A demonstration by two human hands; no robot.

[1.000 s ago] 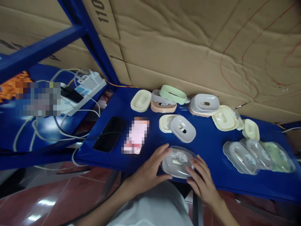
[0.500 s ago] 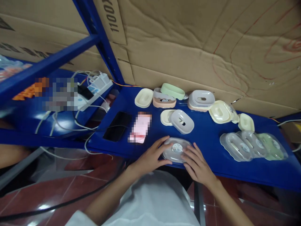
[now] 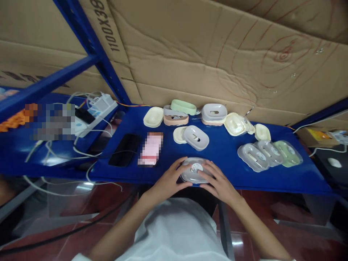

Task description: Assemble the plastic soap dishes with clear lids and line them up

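Note:
A grey soap dish under a clear plastic cover (image 3: 189, 176), with a round white label on top, lies at the near edge of the blue shelf. My left hand (image 3: 172, 180) grips its left side, thumb at the near rim and fingers over the top. From the right, my right hand (image 3: 219, 182) holds it with fingers curled over the cover, partly hiding it. Just behind sit a grey soap dish tray (image 3: 196, 137) and a cream oval piece (image 3: 178, 135) that it overlaps.
Several covered dishes (image 3: 254, 158), grey and green, lie at the right. Along the cardboard wall (image 3: 174, 65) stand cream trays (image 3: 153, 117), stacked grey and pink dishes (image 3: 214, 113) and a green ring (image 3: 183, 107). A dark phone (image 3: 124, 149), a lit phone (image 3: 151, 148) and cables are at left.
My right hand has closed in on the covered dish, its fingers now further over the top. The left hand keeps its hold. The whole view has swung to the right.

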